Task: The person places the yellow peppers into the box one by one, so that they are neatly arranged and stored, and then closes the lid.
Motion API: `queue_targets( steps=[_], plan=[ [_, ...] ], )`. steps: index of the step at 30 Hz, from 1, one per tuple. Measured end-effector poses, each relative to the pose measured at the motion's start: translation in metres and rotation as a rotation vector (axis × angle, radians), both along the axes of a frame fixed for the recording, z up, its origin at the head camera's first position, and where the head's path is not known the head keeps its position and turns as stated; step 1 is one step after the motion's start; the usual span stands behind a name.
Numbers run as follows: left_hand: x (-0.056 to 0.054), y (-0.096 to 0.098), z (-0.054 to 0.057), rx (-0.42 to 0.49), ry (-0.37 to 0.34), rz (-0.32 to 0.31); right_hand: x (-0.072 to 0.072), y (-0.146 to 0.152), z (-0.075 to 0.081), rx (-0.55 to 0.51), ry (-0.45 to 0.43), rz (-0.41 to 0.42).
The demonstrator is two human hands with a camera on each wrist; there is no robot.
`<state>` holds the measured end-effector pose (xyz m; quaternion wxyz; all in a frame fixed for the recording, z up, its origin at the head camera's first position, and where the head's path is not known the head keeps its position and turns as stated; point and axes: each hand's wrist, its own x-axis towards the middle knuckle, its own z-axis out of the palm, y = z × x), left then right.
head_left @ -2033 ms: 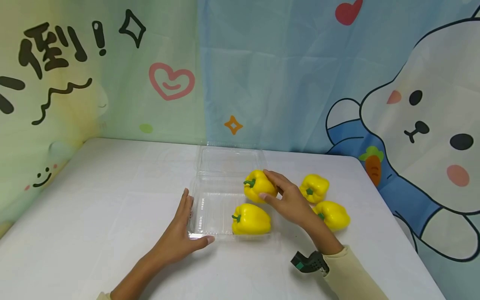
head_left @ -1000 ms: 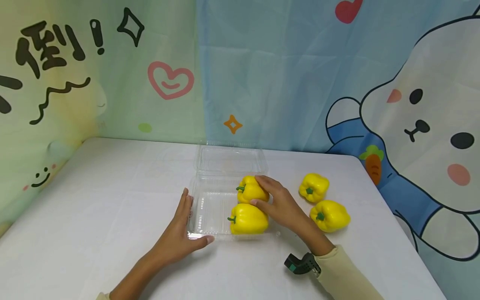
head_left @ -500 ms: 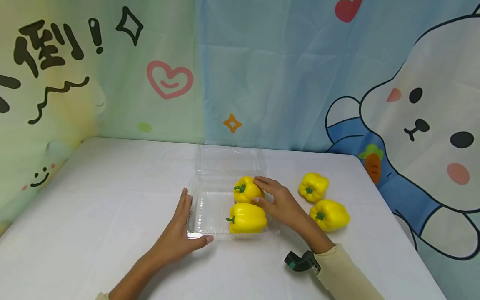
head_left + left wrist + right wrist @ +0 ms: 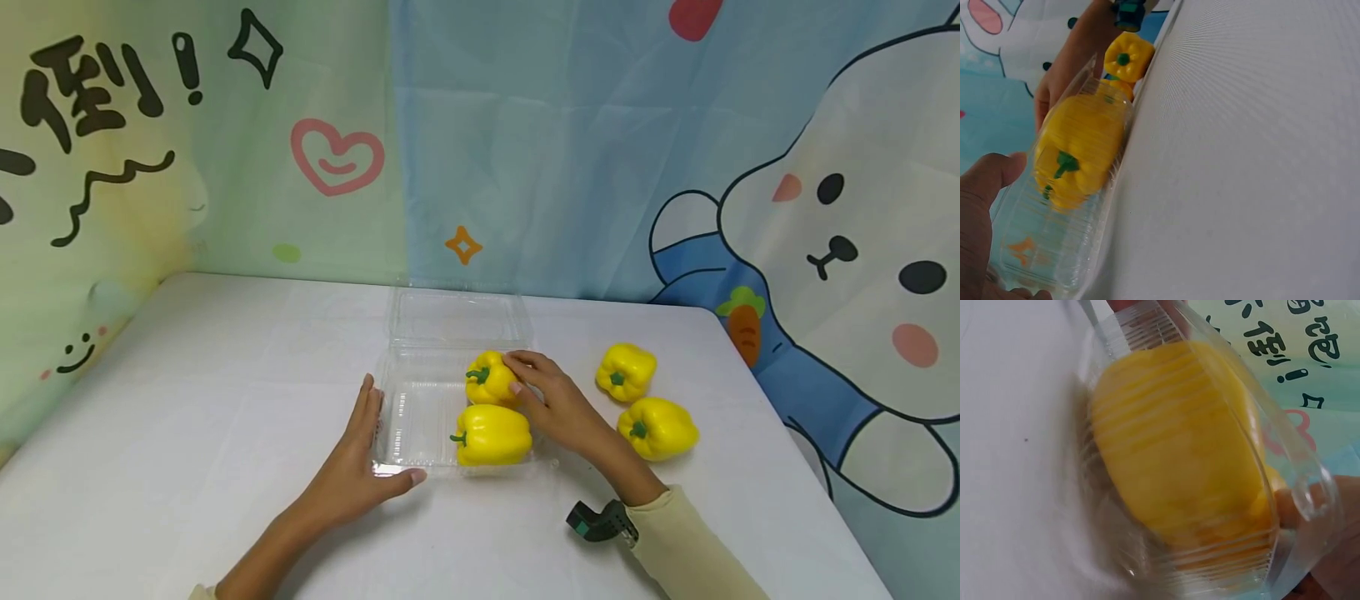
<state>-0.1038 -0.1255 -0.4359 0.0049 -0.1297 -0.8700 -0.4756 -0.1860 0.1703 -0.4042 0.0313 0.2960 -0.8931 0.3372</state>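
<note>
A clear plastic clamshell box [image 4: 420, 421] stands on the table, its lid [image 4: 459, 318] folded back. Two yellow bell peppers are in its right half: a front pepper [image 4: 493, 435] lying on its side, stem to the left, and a rear pepper [image 4: 486, 379] just behind. My right hand [image 4: 558, 408] grips the rear pepper from its right side, thumb toward the front and fingers behind. At the box's front left corner is my left hand [image 4: 360, 467], fingers straight along the left wall and thumb by the front rim. Through the clear wall in the left wrist view, the front pepper [image 4: 1082, 144] partly hides the rear one.
Two more yellow bell peppers, a farther pepper [image 4: 626, 372] and a nearer pepper [image 4: 658, 429], lie right of the box, close to my right forearm. A white cloth covers the table [image 4: 225, 400]. Behind it hangs a printed cartoon curtain [image 4: 540, 167].
My right hand has brought the rear pepper left and down into the box behind the front one. Over the last half second its thumb has shifted slightly up the pepper. The left hand stays put.
</note>
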Motion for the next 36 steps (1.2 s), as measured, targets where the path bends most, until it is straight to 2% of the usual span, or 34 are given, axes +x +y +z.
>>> queue_targets(
  steps=[10, 18, 27, 36],
  plan=[
    [-0.0007, -0.0005, -0.0010, 0.011, -0.014, -0.001, 0.0001, -0.0054, -0.0040, -0.066, 0.048, -0.029],
    [-0.0007, -0.0007, 0.0000, 0.026, -0.014, -0.009, 0.0030, -0.0074, -0.0045, -0.004, -0.081, -0.069],
    [-0.0011, -0.0005, -0.0013, 0.027, -0.007, -0.014, 0.0040, -0.0039, -0.0021, 0.035, -0.107, -0.041],
    [0.0004, -0.0006, 0.0012, 0.028, -0.017, -0.017, 0.0028, -0.0037, -0.0034, 0.047, -0.049, 0.014]
  ],
)
